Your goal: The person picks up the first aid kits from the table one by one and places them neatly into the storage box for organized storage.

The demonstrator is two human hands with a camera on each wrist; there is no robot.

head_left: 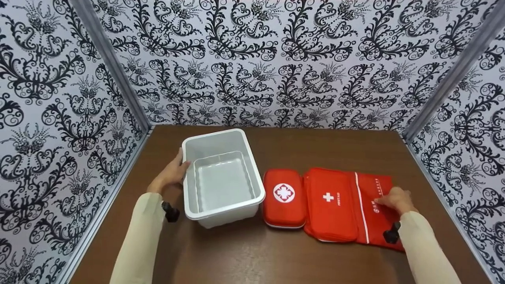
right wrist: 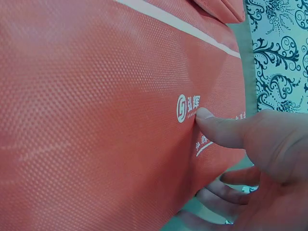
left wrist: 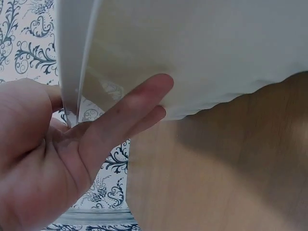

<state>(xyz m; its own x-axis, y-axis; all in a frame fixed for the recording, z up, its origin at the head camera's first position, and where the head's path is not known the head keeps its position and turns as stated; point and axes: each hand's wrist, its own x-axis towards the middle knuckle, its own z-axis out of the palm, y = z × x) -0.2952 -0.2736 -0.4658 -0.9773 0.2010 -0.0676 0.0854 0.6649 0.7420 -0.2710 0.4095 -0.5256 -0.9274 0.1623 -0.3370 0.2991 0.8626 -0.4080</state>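
Note:
A white plastic tub (head_left: 221, 211) stands tilted on the left part of the table, its inside bare. My left hand (head_left: 173, 171) grips its left rim, thumb over the edge and fingers along the outer wall (left wrist: 202, 53). At the right lies a flat red bag (head_left: 380, 221) with a white stripe and white print. My right hand (head_left: 398, 200) pinches that bag's right edge, the thumb on its printed face (right wrist: 110, 115) and the other fingers around its edge. Left of the bag lies a red first aid pouch (head_left: 335, 221), marked with a white cross.
A red hard-shell first aid case (head_left: 284, 215) with a round white emblem sits between tub and pouch. The brown table (head_left: 244, 260) is bounded by patterned walls (head_left: 276, 79) at the back and both sides.

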